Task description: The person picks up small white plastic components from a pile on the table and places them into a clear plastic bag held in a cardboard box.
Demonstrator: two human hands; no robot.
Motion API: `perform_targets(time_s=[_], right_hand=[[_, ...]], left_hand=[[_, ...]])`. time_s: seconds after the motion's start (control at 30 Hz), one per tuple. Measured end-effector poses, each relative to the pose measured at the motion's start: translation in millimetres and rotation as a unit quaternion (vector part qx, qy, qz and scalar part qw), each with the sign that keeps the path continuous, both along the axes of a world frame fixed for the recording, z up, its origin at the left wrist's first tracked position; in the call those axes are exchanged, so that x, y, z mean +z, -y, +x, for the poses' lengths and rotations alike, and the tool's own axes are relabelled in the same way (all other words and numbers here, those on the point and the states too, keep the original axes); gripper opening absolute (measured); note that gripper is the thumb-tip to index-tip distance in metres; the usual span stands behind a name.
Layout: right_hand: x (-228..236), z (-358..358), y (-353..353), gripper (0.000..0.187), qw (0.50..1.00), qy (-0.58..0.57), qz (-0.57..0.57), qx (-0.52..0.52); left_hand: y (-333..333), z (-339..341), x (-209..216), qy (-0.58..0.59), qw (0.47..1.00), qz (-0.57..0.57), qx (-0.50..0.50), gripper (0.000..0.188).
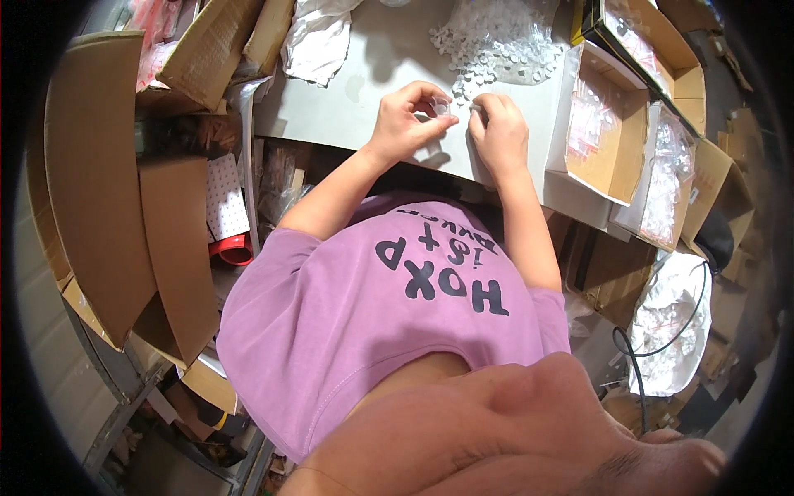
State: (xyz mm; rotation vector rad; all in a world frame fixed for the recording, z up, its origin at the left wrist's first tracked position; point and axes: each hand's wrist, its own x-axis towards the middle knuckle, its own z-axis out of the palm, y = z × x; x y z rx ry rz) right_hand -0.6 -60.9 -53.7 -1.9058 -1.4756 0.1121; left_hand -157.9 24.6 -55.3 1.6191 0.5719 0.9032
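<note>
Over the near part of the pale table (364,107), my left hand (405,120) pinches a small clear plastic cup-like piece (441,106) between thumb and forefinger. To its right, my right hand (501,132) is closed, fingertips pressed together close to the tabletop. Whatever it may hold is hidden by the fingers. Just beyond both hands lies a loose heap of small white plastic pieces (467,76). The heap spreads out from a clear plastic bag (529,41) with more of them at the far side.
At the right edge stand an open cardboard box (624,157) of small clear packets and another box (662,198) beside it. White cloth or plastic (318,41) lies at the far left. Tall cardboard boxes (99,182) crowd my left. A black cable (637,364) hangs at lower right.
</note>
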Motion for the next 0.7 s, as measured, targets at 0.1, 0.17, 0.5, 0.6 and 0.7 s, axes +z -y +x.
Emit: perform_targets(time_s=[0.1, 0.17, 0.5, 0.6, 0.7], right_hand=[[6.3, 1.6, 5.1, 0.015, 0.999, -0.042, 0.008, -0.008], [16.0, 0.6, 11.3, 0.014, 0.997, -0.074, 0.017, -0.011], [63.7, 2.5, 40.1, 0.015, 0.977, -0.179, 0.093, 0.065], [67.4, 6.6, 47.3, 0.015, 0.985, -0.126, 0.104, 0.053], [69.0, 5.4, 54.1, 0.013, 0.994, -0.088, 0.044, 0.038]], left_hand=[[3.7, 7.0, 3.6, 0.009, 0.998, 0.057, -0.011, 0.030], [5.3, 9.1, 3.8, 0.012, 0.997, 0.077, -0.012, 0.030], [21.5, 31.4, 9.0, -0.033, 0.994, 0.076, -0.072, 0.027], [27.4, 40.3, 10.6, -0.021, 0.996, 0.060, -0.064, 0.025], [29.4, 43.8, 13.4, -0.044, 0.992, 0.065, -0.094, 0.027]])
